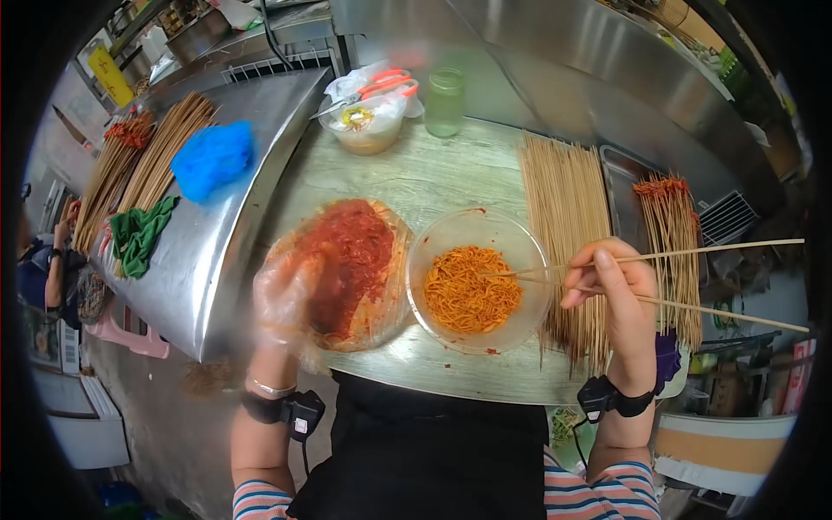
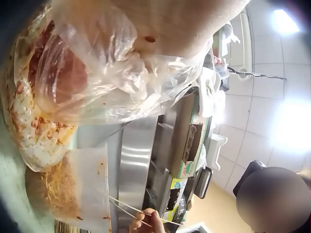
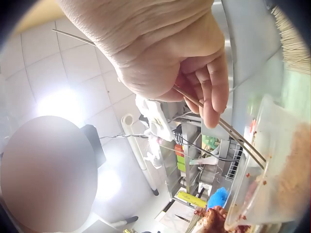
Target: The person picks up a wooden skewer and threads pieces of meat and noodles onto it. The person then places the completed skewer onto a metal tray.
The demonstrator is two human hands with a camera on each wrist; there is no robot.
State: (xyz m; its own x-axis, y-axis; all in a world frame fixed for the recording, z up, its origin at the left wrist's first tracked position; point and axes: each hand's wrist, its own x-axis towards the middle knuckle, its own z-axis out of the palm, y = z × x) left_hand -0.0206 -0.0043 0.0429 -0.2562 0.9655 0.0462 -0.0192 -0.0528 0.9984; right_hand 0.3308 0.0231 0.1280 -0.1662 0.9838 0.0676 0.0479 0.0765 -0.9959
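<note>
My right hand (image 1: 614, 282) holds two long bamboo skewers (image 1: 724, 249) spread apart like chopsticks. Their tips reach over the rim into a clear plastic bowl (image 1: 416, 299), at a mass of thin orange shreds (image 1: 472, 289). To the left of the bowl lies shredded red meat (image 1: 355, 251) on a crumpled plastic bag (image 1: 394, 286). My left hand (image 1: 284, 290), in a clear plastic glove (image 2: 121, 77), is at the left side of the meat. Its fingers are blurred, and I cannot tell whether they pinch any of it.
Many bare skewers (image 1: 563, 199) lie right of the bowl, beside a metal tray (image 1: 620, 165) with meat-tipped skewers (image 1: 672, 217). At the back stand a tub with orange-handled scissors (image 1: 390, 80) and a green glass jar (image 1: 445, 102). A steel counter (image 1: 217, 243) flanks the left.
</note>
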